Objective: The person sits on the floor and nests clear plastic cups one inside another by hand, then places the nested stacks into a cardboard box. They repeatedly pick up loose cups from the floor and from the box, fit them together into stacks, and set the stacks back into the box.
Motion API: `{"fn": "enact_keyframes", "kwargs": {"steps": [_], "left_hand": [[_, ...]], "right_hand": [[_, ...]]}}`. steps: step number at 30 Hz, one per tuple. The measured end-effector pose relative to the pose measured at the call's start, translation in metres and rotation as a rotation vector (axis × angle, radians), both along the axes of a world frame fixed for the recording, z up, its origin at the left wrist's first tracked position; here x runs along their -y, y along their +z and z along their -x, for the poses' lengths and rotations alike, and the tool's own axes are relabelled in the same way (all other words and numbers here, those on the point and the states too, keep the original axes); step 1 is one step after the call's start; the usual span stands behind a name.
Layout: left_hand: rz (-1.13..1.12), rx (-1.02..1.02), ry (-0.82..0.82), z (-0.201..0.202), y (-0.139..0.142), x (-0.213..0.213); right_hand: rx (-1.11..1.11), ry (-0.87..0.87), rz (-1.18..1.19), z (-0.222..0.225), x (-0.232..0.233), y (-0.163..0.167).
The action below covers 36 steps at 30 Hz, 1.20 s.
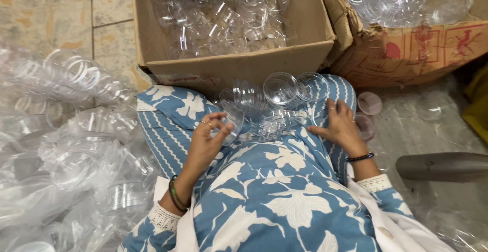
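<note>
From the head camera, looking down at the lap: the left hand [211, 132] has its grip closed on a clear plastic cup [231, 125], thumb and fingertips pinching the thin rim and wall, with a ring showing on one finger and dark and green bangles [176, 193] at the wrist. The cup is small, round and fully transparent, so the blue floral cloth [274, 196] shows through it; it sits at the left edge of the lap, just beside a loose heap of like cups [277, 99]. The right hand [341, 127] lies flat and open on the cloth at the right side of that heap, fingers spread, thumb pointing toward the cups, gripping nothing; a dark bracelet [360, 157] circles its wrist. The heaped cups are glossy, thin-walled and shallow, some nested, some lying on their sides with their round mouths facing the camera.

Just beyond the knees stands an open brown cardboard box [234, 66] holding many more clear cups in a jumble. A second, torn cardboard box [406, 53] with red print stands to its right, also filled. On the left, crinkled clear plastic bags [66, 150] packed with stacked cups cover the tiled floor [46, 13]. Two pinkish round lids [368, 103] lie on the floor near the right knee.
</note>
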<state>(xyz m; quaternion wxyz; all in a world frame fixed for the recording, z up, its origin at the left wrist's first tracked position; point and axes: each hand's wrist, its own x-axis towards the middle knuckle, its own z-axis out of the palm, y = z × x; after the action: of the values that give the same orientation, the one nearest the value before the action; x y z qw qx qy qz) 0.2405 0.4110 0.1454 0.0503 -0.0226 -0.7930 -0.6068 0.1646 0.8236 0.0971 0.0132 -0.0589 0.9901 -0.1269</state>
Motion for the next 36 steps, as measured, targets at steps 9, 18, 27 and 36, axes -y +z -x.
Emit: {"fn": "enact_keyframes", "kwargs": {"steps": [9, 18, 27, 36], "left_hand": [[-1.270, 0.346, -0.139, 0.022, 0.021, -0.004], [-0.202, 0.285, -0.047, 0.052, 0.011, -0.020], [-0.484, 0.052, -0.325, 0.036, 0.045, -0.036], [0.382, -0.456, -0.173, 0.034, 0.094, -0.036]], "right_hand": [[0.432, 0.489, 1.555, 0.007, 0.110, 0.109], [0.801, 0.357, 2.064, 0.008, 0.153, 0.080], [-0.033, 0.652, 1.167, 0.003, 0.134, 0.121], [-0.231, 0.715, 0.656, -0.013, 0.155, 0.158]]}}
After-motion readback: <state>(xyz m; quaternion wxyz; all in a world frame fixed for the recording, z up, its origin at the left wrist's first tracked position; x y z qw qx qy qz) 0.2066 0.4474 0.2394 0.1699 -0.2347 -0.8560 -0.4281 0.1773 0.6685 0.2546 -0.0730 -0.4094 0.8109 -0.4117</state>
